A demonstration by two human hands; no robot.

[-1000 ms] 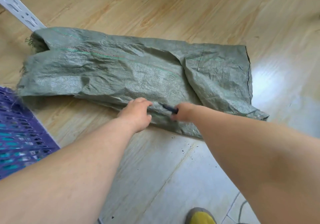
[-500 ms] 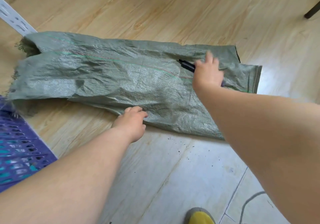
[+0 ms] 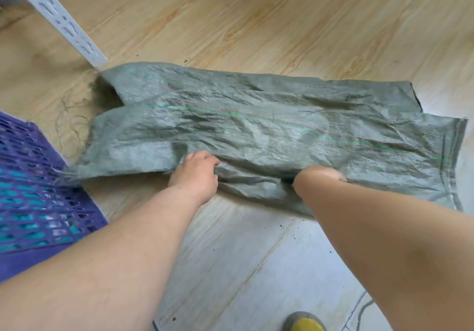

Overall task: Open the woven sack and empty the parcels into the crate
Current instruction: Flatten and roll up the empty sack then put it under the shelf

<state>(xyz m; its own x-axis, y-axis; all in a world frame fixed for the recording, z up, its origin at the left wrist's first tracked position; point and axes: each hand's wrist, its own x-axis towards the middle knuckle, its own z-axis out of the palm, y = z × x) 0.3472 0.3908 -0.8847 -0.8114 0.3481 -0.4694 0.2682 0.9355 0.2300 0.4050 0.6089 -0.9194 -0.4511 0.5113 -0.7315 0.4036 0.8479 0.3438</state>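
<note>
The green woven sack [image 3: 256, 125] lies flat and crumpled on the wooden floor, its frayed end toward the purple crate [image 3: 38, 202] at the left. My left hand [image 3: 196, 176] grips a fold at the sack's near edge, fingers curled into the fabric. My right hand [image 3: 320, 176] presses down on the same edge further right; my wrist hides its fingers. A dark tip of the black pen [image 3: 287, 180] shows beside that wrist. No parcels are visible.
A white perforated metal upright [image 3: 64, 23] slants down to the sack's far left corner. Loose threads [image 3: 71, 115] lie between sack and crate. My yellow shoe [image 3: 305, 323] and a cable [image 3: 364, 310] are at the bottom right. Dark crumbs dot the floor.
My right hand came back from the sack's far right part to its near edge, still with the pen. The sack's right end now lies unfolded and flatter. My left hand kept its grip.
</note>
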